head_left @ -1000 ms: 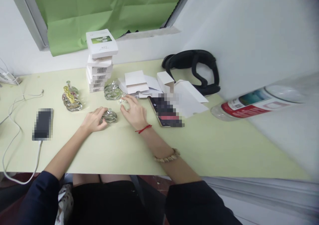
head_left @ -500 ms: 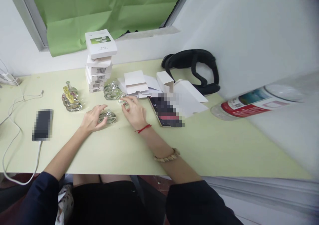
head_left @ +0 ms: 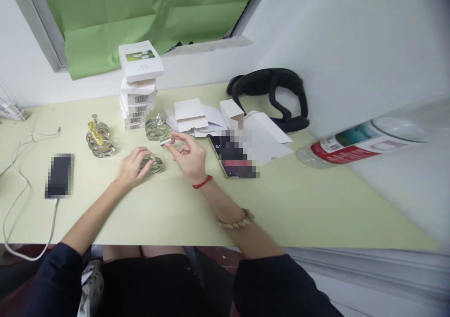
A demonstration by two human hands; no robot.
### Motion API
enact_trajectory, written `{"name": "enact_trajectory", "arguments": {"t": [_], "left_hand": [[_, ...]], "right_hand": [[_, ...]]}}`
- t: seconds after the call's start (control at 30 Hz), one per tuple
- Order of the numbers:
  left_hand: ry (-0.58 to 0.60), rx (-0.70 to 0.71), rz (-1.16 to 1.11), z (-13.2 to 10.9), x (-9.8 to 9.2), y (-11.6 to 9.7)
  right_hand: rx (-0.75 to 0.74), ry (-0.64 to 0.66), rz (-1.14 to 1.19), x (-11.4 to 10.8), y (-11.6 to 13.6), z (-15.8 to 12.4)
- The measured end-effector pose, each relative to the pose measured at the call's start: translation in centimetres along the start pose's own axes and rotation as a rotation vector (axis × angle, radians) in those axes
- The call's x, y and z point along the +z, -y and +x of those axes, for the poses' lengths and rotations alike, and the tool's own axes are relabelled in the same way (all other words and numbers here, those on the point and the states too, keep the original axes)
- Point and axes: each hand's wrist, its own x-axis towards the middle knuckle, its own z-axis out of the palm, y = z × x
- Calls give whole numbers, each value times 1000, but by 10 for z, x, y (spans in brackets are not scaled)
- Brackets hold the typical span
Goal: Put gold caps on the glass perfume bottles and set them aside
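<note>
We steady the glass bottle [head_left: 153, 163] on the tabletop [head_left: 281, 200] with our left hand [head_left: 131, 167] closed around it, right hand [head_left: 190, 157] pinching the small cap [head_left: 166, 142] just above; capping looks next, needing alignment over the neck.

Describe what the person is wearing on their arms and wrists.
Both arms are bare below dark navy sleeves pushed up near the elbows. The right hand has a thin red string around the wrist and a bracelet of pale round beads farther up the forearm. The left hand wears nothing on its wrist that shows.
</note>
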Motion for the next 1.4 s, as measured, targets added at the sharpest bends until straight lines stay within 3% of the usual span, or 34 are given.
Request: {"name": "enact_trajectory", "arguments": {"t": [0.1,0.33,0.57,0.67,0.9,1.2,1.4], "left_hand": [[-3,5,-7,0,1,-1],[-77,49,-5,-2,5,-2],[-9,10,-33,-4,10,-1],[-27,60,-11,-3,13,0],[-68,121,18,-5,18,2],[8,49,-3,-6,17,3],[13,22,-9,-4,16,2]], "right_hand": [[-52,-48,122,1,16,-5],[-350,16,248,2,35,-12],[-437,102,136,3,34,-16],[-505,111,69,5,35,-18],[-324,152,268,15,35,-25],[-161,181,380,15,36,-23],[-50,304,443,8,37,-17]]}}
